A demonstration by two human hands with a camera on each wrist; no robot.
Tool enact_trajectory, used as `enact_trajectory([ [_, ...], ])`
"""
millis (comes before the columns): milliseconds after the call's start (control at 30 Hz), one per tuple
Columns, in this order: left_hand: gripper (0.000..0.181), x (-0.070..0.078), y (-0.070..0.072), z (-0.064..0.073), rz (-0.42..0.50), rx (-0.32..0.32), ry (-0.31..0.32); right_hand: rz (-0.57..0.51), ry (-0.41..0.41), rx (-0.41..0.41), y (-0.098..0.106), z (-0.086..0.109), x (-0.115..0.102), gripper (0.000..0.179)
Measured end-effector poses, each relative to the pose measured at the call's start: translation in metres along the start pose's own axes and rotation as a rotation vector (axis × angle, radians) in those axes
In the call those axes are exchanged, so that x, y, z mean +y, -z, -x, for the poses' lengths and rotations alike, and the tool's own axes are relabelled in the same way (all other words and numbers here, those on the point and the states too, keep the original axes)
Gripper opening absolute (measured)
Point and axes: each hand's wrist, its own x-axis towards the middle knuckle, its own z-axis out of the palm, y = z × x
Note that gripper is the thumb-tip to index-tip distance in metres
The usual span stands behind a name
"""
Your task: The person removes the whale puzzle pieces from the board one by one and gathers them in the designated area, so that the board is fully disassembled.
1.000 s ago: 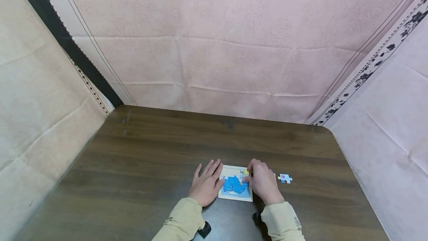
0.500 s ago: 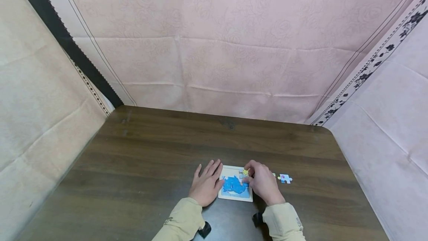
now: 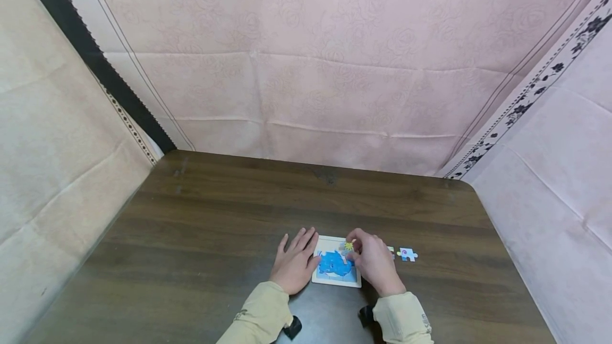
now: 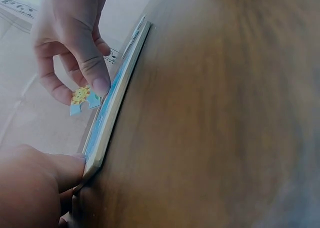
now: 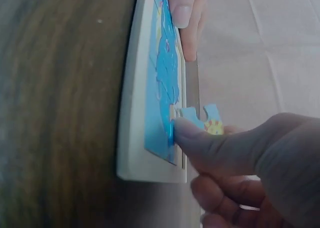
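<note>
A small puzzle board [image 3: 334, 283] with a pale frame and a blue whale picture [image 3: 332, 264] lies on the table between both hands. My left hand [image 3: 294, 267] rests at its left side, fingers spread, with the thumb touching the frame's edge. Above the upper right part of the board, my right hand [image 3: 376, 260] pinches a light blue puzzle piece [image 4: 80, 94] with a yellow sun between thumb and fingers. In the left wrist view that piece is tilted, raised over the board. The right wrist view shows the right thumb [image 5: 192, 133] close to the whale picture.
A loose puzzle piece [image 3: 408, 255] lies on the brown table [image 3: 215, 216] right of the board. Another piece [image 3: 391, 250] is partly hidden behind the right hand. Pale cloth [image 3: 306, 94] hangs beyond the table's far edge and at both sides.
My right hand has shifted slightly left over the board with the sun piece. More of the loose piece behind it now shows. The left hand and the board have stayed put.
</note>
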Motion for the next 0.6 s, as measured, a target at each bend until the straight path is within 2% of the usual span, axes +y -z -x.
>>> enact_trajectory([
  [233,0.06,0.0001,0.0017,0.0005,-0.006,0.007,-0.008,0.01,0.061,0.012,-0.0013,-0.0001,0.0007,0.03],
  [400,0.06,0.0001,0.0015,0.0008,-0.004,0.014,-0.013,-0.004,0.079,0.062,-0.0034,0.0013,0.0021,0.028],
  [600,0.06,0.0002,0.0007,0.0009,-0.008,0.023,-0.016,-0.12,0.078,0.107,-0.0037,0.003,0.0092,0.021],
])
